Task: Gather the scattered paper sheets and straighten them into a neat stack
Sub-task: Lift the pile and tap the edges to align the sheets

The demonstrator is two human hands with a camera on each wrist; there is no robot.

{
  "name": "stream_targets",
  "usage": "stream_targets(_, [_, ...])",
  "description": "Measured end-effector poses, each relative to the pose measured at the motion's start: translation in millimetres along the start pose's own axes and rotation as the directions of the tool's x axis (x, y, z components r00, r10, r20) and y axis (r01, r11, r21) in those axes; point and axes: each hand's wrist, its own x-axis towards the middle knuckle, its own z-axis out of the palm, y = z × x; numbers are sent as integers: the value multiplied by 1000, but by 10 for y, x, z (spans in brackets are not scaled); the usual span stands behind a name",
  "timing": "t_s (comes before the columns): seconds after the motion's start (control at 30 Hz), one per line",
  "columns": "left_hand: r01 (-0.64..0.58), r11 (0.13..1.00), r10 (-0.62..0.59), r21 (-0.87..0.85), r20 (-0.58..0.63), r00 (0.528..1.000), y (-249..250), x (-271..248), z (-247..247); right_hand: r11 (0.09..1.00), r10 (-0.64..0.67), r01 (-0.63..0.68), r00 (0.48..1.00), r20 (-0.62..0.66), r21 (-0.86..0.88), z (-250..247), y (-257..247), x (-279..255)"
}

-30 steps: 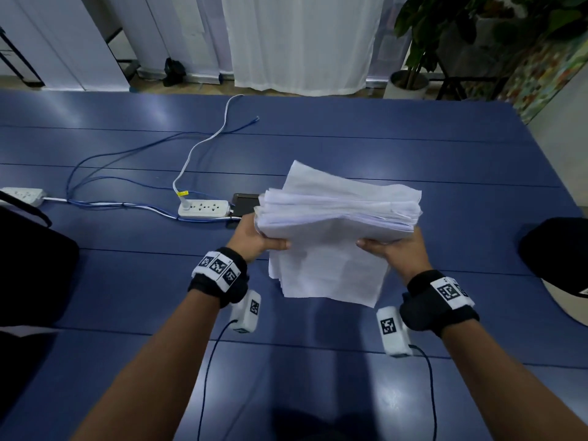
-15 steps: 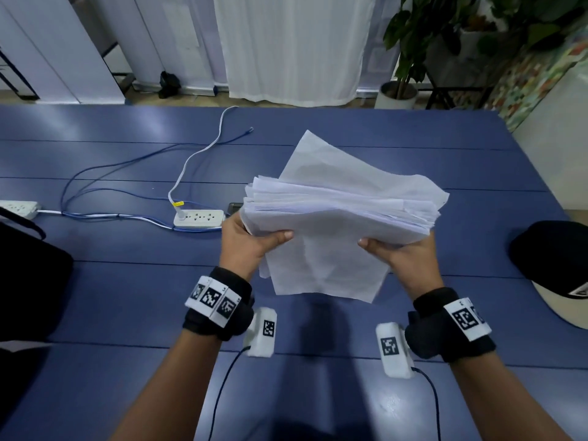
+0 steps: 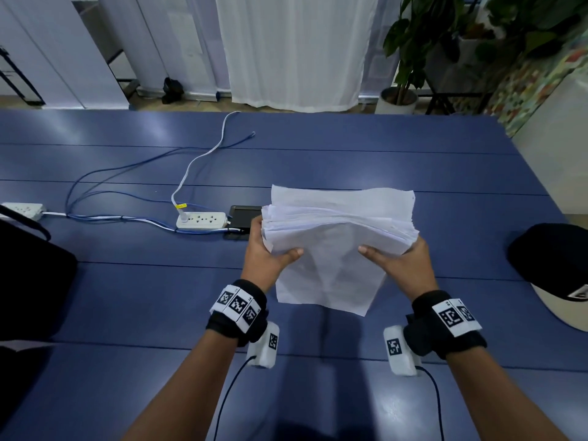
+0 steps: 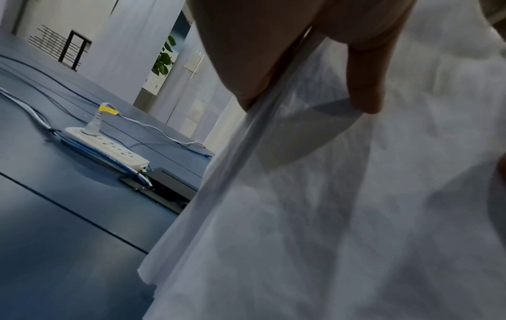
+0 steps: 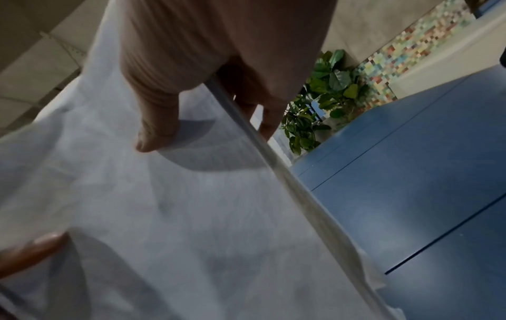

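Note:
A thick bundle of white paper sheets [image 3: 334, 243] stands nearly upright over the blue table [image 3: 445, 160], its top edges uneven. My left hand [image 3: 270, 253] grips the bundle's left side, thumb on the near face. My right hand [image 3: 397, 256] grips the right side the same way. In the left wrist view the left hand [image 4: 298, 86] pinches the paper sheets [image 4: 328, 216] at their edge. In the right wrist view the right hand [image 5: 208, 112] pinches the paper sheets [image 5: 164, 216], thumb in front and fingers behind.
A white power strip [image 3: 202, 220] with white and blue cables lies left of the bundle, a dark phone [image 3: 243, 214] beside it. A second power strip [image 3: 22, 210] and a black bag [image 3: 28, 275] are at far left. A black cap [image 3: 553, 265] sits at right.
The bundle tilted and rose half a second ago, then came back level and lower. Its top edges look more even than before. Both hands kept their hold.

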Motion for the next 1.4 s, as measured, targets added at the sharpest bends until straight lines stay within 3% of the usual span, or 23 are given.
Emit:
stream_targets(0.27, [69,994,-69,-82,8,998,-30,101,-23,992,120,-126,977,174,22,16,161,-24])
stream_targets(0.37, [108,988,-106,-108,24,994,-35,101,-15,989,150,-151,973,175,-5,46,218,-33])
stream_targets(0.47, [122,983,-117,-136,43,992,13,111,-14,989,146,-145,985,86,-27,78,247,-22])
stream_targets(0.53, [50,993,-46,-109,39,998,171,125,-57,988,130,-131,991,-12,-87,96,194,-10])
stream_targets(0.63, [-210,969,207,131,38,978,546,199,-223,954,31,-43,999,-44,-297,79,-35,92])
stream_targets(0.7, [-405,839,376,364,150,914,832,238,-328,835,-102,143,989,107,-531,36,-302,140])
stream_targets(0.73, [-467,746,393,475,253,884,963,256,-351,752,-138,236,969,203,-615,33,-449,154])
stream_targets(0.77, [-482,680,327,552,359,874,1059,287,-356,685,-141,300,948,284,-663,46,-588,171])
stream_targets(0.87, [-323,726,-72,608,534,843,1121,280,-261,621,-44,352,908,417,-700,126,-821,224])
stream_targets(1.0, [-164,839,-81,518,418,905,920,221,-237,729,-26,319,897,442,-605,130,-729,301])
stream_targets(1.07, [-90,870,-88,484,332,939,838,184,-269,711,-5,291,912,409,-640,74,-551,284])
stream_targets(1.17, [194,953,-227,231,126,966,644,128,-378,697,-62,257,952,301,-670,-46,-181,168])
stream_targets(1.23, [364,931,-364,22,-22,931,453,126,-519,771,-16,101,990,140,-629,-149,74,68])
stream_targets(1.3, [427,899,-434,-100,-58,899,305,95,-656,852,236,-213,972,-13,-478,-258,271,-23])
stream_targets(1.33, [422,898,-429,-127,-34,903,272,67,-690,861,362,-344,932,-23,-375,-307,345,-51])
stream_targets(1.4, [368,921,-363,-130,60,930,248,-4,-717,877,460,-442,886,62,-190,-383,456,-69])
